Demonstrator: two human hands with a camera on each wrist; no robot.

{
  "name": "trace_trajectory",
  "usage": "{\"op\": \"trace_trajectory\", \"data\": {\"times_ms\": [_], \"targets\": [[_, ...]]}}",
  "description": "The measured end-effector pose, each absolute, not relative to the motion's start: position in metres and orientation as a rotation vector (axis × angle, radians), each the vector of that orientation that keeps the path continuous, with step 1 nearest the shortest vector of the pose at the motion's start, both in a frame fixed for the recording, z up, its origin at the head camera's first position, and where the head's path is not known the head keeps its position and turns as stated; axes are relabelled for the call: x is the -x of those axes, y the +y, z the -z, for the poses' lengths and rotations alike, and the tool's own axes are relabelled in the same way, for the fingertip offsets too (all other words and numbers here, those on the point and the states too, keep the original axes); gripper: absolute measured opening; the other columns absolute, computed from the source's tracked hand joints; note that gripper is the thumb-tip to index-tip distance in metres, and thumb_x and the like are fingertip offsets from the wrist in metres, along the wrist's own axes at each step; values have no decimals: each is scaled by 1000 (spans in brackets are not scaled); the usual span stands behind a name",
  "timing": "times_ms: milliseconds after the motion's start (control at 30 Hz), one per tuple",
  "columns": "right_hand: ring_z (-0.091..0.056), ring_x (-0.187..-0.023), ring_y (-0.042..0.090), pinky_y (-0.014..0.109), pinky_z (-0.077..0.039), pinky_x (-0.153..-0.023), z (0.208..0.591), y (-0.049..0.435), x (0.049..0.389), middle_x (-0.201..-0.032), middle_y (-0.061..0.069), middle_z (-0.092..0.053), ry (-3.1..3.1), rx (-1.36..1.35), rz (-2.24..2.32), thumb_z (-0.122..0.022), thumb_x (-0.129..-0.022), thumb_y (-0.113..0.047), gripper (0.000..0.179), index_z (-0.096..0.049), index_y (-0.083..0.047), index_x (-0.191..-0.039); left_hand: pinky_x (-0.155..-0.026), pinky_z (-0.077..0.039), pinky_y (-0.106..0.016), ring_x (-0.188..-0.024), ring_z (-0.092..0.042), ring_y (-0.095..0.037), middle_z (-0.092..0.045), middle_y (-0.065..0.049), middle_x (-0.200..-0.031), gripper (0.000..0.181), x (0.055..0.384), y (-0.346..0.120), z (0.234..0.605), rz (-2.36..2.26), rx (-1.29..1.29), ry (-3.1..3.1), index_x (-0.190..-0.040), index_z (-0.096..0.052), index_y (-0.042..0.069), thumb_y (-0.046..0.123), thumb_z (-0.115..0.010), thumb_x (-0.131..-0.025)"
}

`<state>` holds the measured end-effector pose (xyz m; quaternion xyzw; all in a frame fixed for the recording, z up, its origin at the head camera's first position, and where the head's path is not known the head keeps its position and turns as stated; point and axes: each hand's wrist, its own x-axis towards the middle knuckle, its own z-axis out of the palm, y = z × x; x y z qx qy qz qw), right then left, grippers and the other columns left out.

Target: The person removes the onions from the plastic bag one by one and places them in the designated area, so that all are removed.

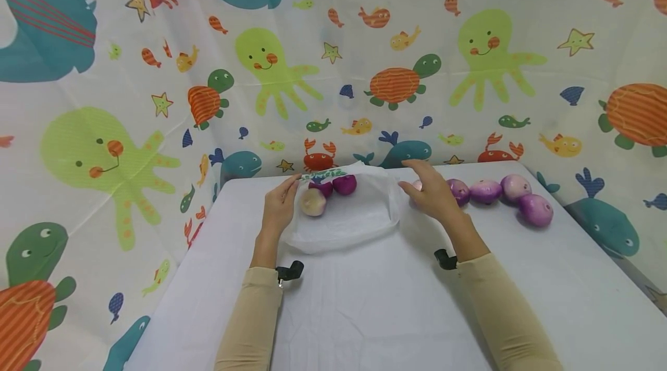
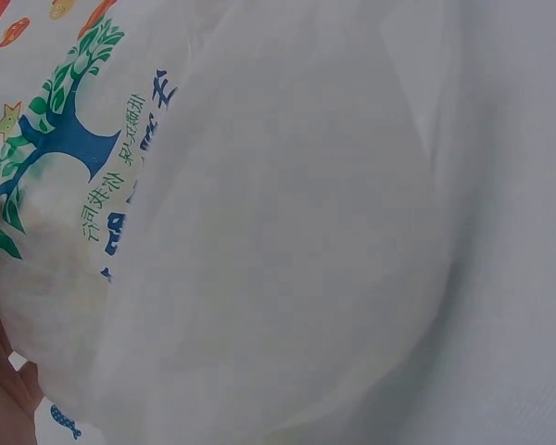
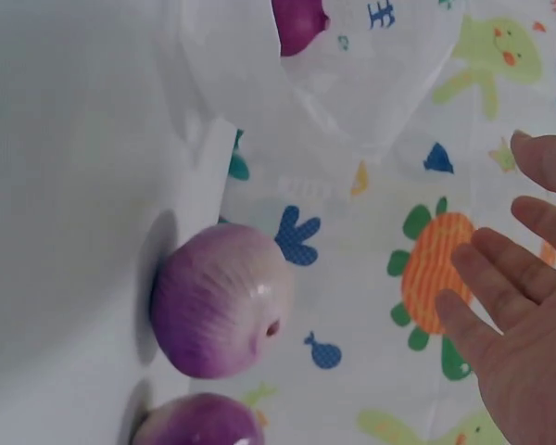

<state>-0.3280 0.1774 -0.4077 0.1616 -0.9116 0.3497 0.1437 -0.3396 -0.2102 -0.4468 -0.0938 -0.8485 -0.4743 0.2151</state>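
A white plastic bag [image 1: 354,238] lies on the table with its mouth spread toward me. Inside it are two purple onions [image 1: 345,184] and one pale onion [image 1: 313,202]. My left hand [image 1: 278,206] pinches the bag's left rim. In the left wrist view that hand [image 2: 5,389] shows at the edge, beside the bag's green and blue tree print [image 2: 69,139]. Just off the bag's right side is my right hand [image 1: 433,194], fingers spread and holding nothing. The right wrist view has this hand [image 3: 528,306] apart from a purple-white onion [image 3: 222,301].
Several purple onions [image 1: 486,191] sit in a row at the table's back right, one partly hidden behind the right hand. A white cloth covers the table [image 1: 365,313]. Behind it hangs a curtain [image 1: 333,87] printed with sea animals.
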Motion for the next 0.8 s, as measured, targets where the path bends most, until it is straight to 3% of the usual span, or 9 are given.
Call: {"op": "trace_trajectory", "data": {"times_ms": [333,800], "targets": [[-42,-151,37,61,-44,-116,408,159,326,-162,12,-46,-2644,-544,-994,-70,-101,-30,58,-49,-16,-153,-116,-49,-47,-141,-57,-28,-65,-7,-145,37,339,-210,447,1304,249,-2361,-141,-66,19,34,-50,-111],[-44,-149,33,57,-39,-122,413,136,322,-157,12,-51,-2625,-672,-950,-70,-101,-26,55,-52,-13,-150,-115,-49,-45,-139,-58,-27,-66,-8,-143,35,342,-211,449,1298,284,-2330,-139,-67,16,29,-51,-111]]}}
